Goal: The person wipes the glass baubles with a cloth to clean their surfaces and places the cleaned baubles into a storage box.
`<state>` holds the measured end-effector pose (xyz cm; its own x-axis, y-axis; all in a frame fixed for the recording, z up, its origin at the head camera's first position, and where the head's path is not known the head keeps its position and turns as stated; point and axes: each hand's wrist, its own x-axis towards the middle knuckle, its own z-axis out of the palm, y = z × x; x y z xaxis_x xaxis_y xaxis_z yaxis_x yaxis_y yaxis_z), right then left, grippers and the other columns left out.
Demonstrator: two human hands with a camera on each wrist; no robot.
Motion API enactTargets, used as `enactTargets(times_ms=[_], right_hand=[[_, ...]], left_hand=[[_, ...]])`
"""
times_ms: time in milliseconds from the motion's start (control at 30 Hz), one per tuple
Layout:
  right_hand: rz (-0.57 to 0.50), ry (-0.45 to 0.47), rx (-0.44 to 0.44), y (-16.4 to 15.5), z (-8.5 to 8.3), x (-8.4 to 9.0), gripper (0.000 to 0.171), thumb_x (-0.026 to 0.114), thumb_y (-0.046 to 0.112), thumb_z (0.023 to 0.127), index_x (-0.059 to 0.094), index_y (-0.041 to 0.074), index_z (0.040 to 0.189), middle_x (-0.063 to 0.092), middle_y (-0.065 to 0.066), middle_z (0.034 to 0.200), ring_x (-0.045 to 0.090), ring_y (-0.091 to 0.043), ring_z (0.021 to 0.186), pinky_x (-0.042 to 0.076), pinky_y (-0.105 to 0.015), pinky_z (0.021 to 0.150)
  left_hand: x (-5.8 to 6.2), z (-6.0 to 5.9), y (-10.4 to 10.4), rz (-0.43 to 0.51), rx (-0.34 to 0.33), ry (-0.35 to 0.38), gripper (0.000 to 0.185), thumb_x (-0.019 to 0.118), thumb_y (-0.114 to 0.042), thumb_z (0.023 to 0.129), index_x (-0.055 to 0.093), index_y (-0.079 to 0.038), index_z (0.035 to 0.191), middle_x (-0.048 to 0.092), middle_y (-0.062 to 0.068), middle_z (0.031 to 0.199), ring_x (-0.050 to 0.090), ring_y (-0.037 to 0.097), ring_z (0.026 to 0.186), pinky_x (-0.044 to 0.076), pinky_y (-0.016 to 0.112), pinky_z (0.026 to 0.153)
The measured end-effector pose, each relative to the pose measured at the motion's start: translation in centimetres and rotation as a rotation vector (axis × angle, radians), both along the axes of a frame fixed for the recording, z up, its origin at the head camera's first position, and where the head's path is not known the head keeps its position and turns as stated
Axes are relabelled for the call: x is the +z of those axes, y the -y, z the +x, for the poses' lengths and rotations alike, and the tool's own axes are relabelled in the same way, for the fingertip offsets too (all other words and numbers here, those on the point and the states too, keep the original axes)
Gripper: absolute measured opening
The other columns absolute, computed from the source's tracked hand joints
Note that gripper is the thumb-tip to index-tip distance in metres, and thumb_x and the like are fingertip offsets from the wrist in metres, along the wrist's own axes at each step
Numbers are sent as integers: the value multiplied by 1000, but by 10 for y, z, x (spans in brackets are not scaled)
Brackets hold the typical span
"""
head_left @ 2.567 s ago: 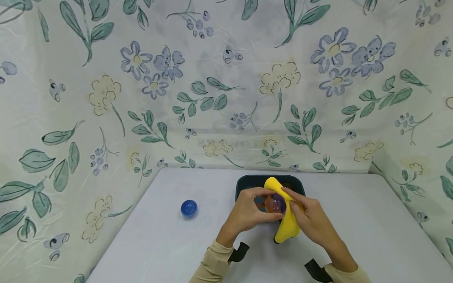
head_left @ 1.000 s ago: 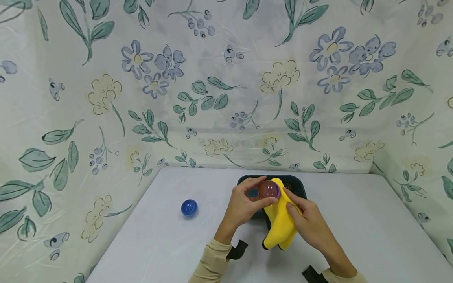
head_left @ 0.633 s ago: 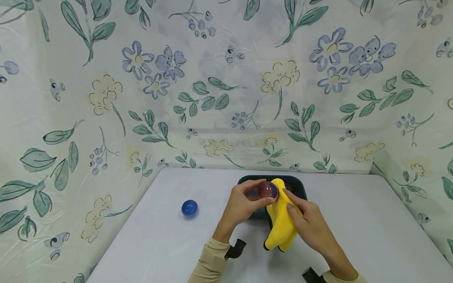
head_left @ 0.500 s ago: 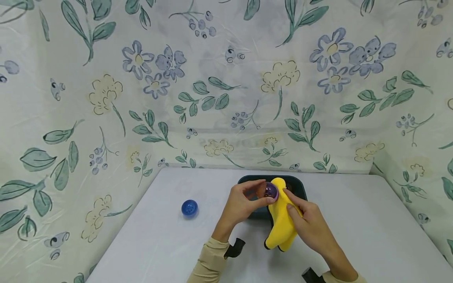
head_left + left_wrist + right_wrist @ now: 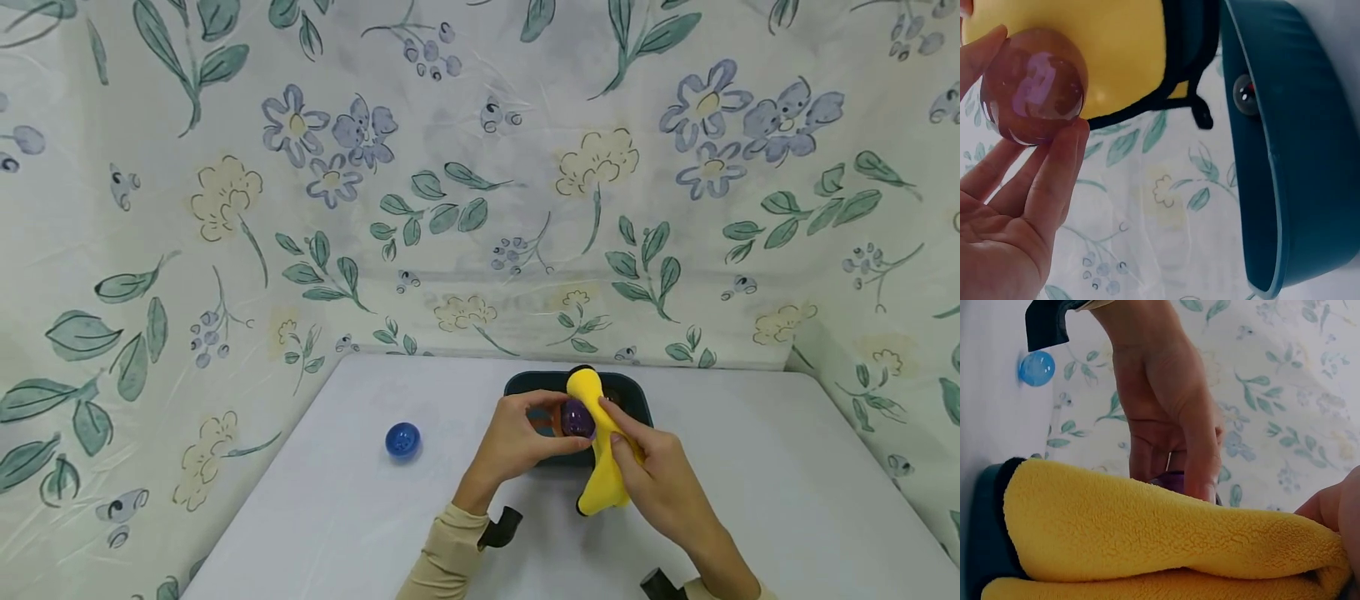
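Observation:
Between its thumb and fingertips, my left hand [image 5: 517, 439] holds a see-through purple and orange ball [image 5: 577, 418]. My right hand [image 5: 658, 460] pinches a yellow fleecy cloth [image 5: 604, 475] with black edging, which lies against the ball's right side. In the left wrist view the ball [image 5: 1034, 87] looks glossy, with the smooth face of the cloth [image 5: 1124, 62] behind it. The right wrist view shows the cloth [image 5: 1116, 519] hanging in folds and covering most of the ball, with only a purple sliver [image 5: 1171, 481] visible beside the left hand's fingers.
Behind the hands stands a dark teal bin [image 5: 637, 392] on the white table [image 5: 337, 517]. A clear ball with red and black inside [image 5: 1246, 95] sits in the bin. A blue ball [image 5: 402, 440] lies on the table to the left. Patterned floral cloth [image 5: 465, 250] hangs behind and at both sides.
The ball has turned in my left hand, its purple side now showing, and sits slightly lower. The cloth has shifted, its black-edged end now up at the top and its lower end pulled up.

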<state>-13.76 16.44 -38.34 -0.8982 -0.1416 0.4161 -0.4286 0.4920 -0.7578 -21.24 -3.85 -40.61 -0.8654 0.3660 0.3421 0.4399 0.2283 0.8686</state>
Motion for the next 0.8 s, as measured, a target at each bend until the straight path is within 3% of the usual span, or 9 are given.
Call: enactTargets(times_ms=[100, 333, 467, 567, 633, 800], right_hand=[[4, -50, 9, -2, -1, -1, 43, 53, -1, 102, 58, 1, 145, 64, -21, 142, 57, -3, 69, 58, -17, 66], [-1, -127, 38, -8, -5, -2, 43, 53, -4, 101, 59, 1, 144, 68, -21, 136, 52, -2, 65, 51, -19, 57], [12, -116, 52, -13, -9, -3, 43, 52, -3, 103, 58, 1, 145, 72, -12, 94, 50, -1, 62, 49, -20, 54], [22, -86, 61, -16, -11, -4, 42, 51, -2, 104, 57, 1, 145, 51, 2, 70, 47, -1, 56, 48, -20, 52], [20, -61, 69, -18, -12, -5, 42, 50, 0, 105, 57, 1, 145, 44, 4, 67, 46, -1, 53, 47, -20, 50], [0, 12, 85, -23, -15, -7, 40, 48, 4, 107, 57, 1, 145, 47, 2, 67, 48, -3, 52, 49, -21, 50]], left_hand=[[-1, 2, -4, -17, -28, -28, 48, 92, -20, 77, 75, -8, 119, 76, 3, 114, 66, 9, 91, 64, 30, 83], [2, 7, -9, -28, -69, -66, 48, 91, -20, 78, 73, -4, 120, 75, 8, 119, 69, 9, 99, 63, 22, 83], [2, 8, -10, -37, -83, -85, 50, 91, -19, 77, 73, -4, 121, 74, 8, 121, 70, 12, 104, 64, 25, 83], [2, 9, -11, -42, -104, -100, 49, 91, -18, 78, 72, -5, 122, 74, 8, 122, 70, 14, 105, 64, 26, 83], [3, 10, -12, -39, -118, -108, 50, 91, -17, 78, 72, -5, 122, 74, 9, 123, 71, 15, 106, 64, 26, 83], [5, 12, -13, -27, -129, -122, 50, 91, -16, 79, 71, -5, 123, 74, 10, 125, 72, 18, 108, 63, 23, 83]])
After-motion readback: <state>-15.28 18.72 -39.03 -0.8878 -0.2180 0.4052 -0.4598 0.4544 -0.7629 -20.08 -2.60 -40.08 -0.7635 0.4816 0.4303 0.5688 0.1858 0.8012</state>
